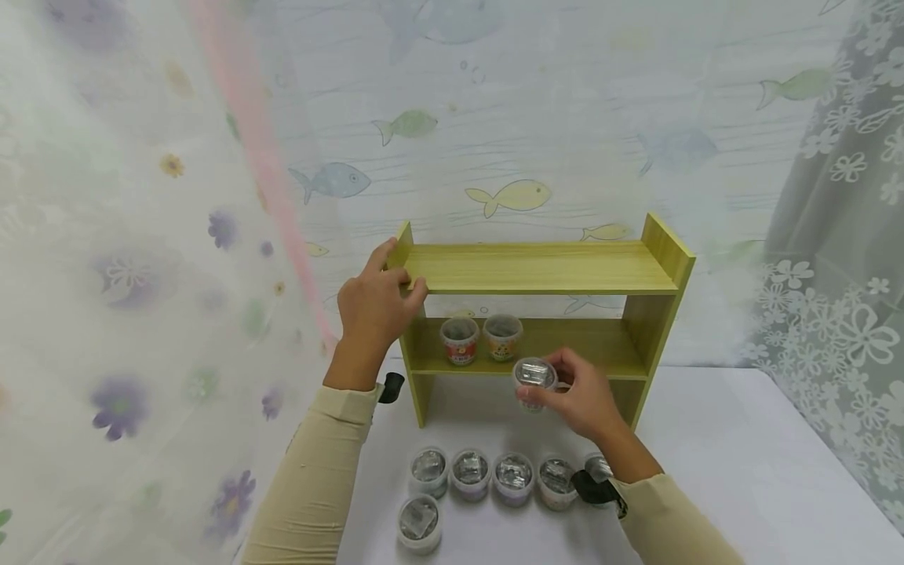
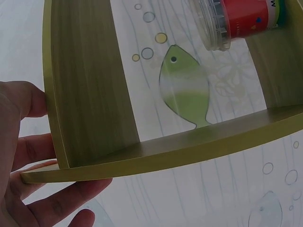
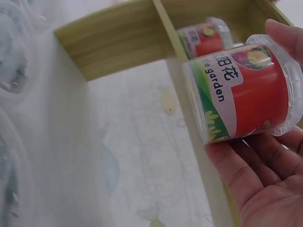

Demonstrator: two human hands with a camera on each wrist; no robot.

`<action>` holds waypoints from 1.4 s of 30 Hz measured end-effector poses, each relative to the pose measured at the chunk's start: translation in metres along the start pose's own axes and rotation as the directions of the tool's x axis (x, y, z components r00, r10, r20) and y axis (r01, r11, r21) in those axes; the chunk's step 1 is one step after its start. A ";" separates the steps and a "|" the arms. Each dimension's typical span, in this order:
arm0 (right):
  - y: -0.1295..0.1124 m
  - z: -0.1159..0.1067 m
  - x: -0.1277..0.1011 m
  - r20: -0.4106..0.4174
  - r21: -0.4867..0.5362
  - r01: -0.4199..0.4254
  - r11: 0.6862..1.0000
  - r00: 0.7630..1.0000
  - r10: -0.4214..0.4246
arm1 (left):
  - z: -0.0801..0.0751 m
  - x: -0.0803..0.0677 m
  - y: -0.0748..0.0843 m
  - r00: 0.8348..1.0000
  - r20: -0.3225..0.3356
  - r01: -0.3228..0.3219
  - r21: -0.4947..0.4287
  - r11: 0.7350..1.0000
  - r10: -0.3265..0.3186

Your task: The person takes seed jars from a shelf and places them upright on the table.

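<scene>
My right hand [image 1: 588, 392] grips a small clear plastic cup [image 1: 534, 375] in front of the shelf's middle board. Seen from the right wrist, this cup [image 3: 241, 92] has a red label with a flower picture and "garden" lettering. My left hand [image 1: 379, 304] holds the upper left corner of the yellow-green wooden shelf [image 1: 540, 267]. In the left wrist view, fingers [image 2: 35, 149] of that hand lie on both sides of the board's corner. On the middle board stand a red-labelled cup [image 1: 461, 342] and an orange-labelled cup [image 1: 502, 339], side by side.
A row of several similar cups [image 1: 513, 477] stands on the white tabletop [image 1: 734, 447] before the shelf, the rightmost partly hidden by my right wrist. Another cup [image 1: 419, 523] sits nearer at the left. Fish-patterned curtain [image 1: 515, 141] hangs behind the shelf.
</scene>
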State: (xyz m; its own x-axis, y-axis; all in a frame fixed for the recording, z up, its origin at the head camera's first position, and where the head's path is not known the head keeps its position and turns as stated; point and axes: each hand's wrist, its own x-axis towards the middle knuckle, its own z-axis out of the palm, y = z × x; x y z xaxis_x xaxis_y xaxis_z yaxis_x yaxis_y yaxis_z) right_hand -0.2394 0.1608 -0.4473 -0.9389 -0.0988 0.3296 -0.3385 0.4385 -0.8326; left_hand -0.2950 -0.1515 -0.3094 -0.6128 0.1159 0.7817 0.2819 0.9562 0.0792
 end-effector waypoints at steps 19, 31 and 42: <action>0.001 0.039 -0.033 0.078 0.131 0.022 0.991 0.996 -0.033 | 0.001 0.001 -0.001 1.000 0.005 0.010 -0.009 1.000 -0.010; 0.002 0.064 -0.055 0.155 0.214 -0.030 0.976 0.988 -0.004 | 0.001 0.001 0.000 0.999 0.026 0.021 -0.009 1.000 -0.020; -0.002 0.083 -0.076 0.173 0.164 -0.012 0.986 0.985 -0.016 | 0.001 0.001 -0.001 1.000 0.019 0.015 0.004 1.000 -0.015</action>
State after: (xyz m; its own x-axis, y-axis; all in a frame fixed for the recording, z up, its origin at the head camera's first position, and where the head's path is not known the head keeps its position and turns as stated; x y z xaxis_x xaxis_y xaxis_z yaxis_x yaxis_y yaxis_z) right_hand -0.1724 0.0938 -0.5078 -0.9298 -0.2592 0.2612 -0.3325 0.2875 -0.8982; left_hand -0.2970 -0.1520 -0.3090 -0.6312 0.1063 0.7683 0.2695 0.9589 0.0887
